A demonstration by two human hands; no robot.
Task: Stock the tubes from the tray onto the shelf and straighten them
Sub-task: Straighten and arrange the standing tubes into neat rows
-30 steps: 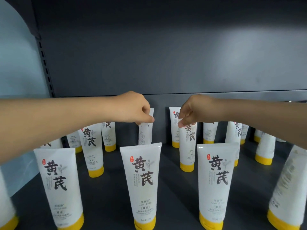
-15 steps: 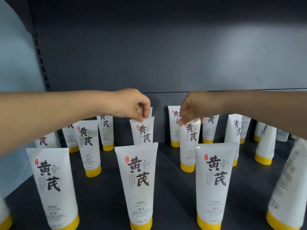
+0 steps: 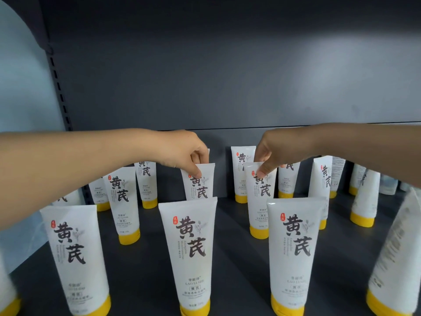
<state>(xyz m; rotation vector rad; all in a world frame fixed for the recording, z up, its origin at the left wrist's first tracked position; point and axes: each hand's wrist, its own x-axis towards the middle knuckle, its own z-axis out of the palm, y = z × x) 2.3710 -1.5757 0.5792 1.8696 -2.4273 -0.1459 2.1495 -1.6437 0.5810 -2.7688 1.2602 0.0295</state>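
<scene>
Left hand (image 3: 182,153) pinches top edge of one upright tube (image 3: 200,183); right hand (image 3: 273,153) pinches the neighbouring tube (image 3: 260,197), both on shelf (image 3: 239,258).

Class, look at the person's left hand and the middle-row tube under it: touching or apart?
Touching. The head view shows the left hand pinching the top edge of the middle-row tube, thumb on its front.

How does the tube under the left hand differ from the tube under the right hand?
The left hand pinches its tube, whose cap is hidden behind the front middle tube; the right hand pinches its tube, whose yellow cap shows. The right one stands nearer. Both are white, upright, labels forward.
</scene>
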